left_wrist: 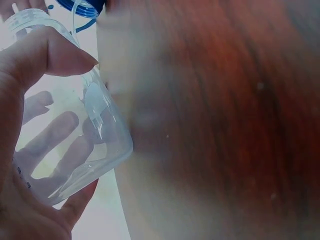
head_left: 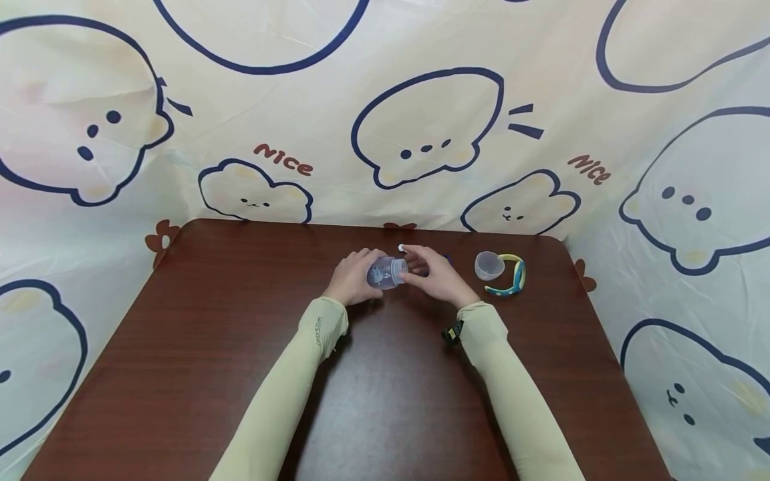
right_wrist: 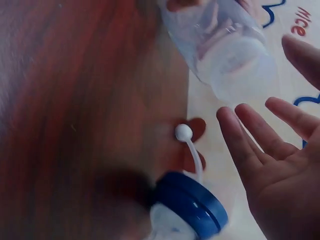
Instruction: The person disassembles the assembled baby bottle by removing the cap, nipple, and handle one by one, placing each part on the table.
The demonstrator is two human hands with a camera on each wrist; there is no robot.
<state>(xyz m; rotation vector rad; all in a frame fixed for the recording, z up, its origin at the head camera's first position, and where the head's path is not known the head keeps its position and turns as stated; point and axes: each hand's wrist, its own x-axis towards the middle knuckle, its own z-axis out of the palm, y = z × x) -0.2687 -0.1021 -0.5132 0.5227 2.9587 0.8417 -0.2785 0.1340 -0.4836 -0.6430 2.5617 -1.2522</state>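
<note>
A clear bottle with a threaded neck is tipped on its side, its uncapped mouth toward the right. My left hand grips its body; in the left wrist view the thumb crosses the near side and the fingers show through the wall. Beside the mouth is my right hand, its fingers spread and holding nothing. Whether its thumb touches the neck, I cannot tell. A blue collar lid with a thin straw ending in a white ball is on the table, mostly hidden behind the right hand in the head view.
Right of my hands, a clear dome cap lies on the brown table. Touching or close to it is a curved yellow and blue handle. A printed cloth hangs along the table's back and sides.
</note>
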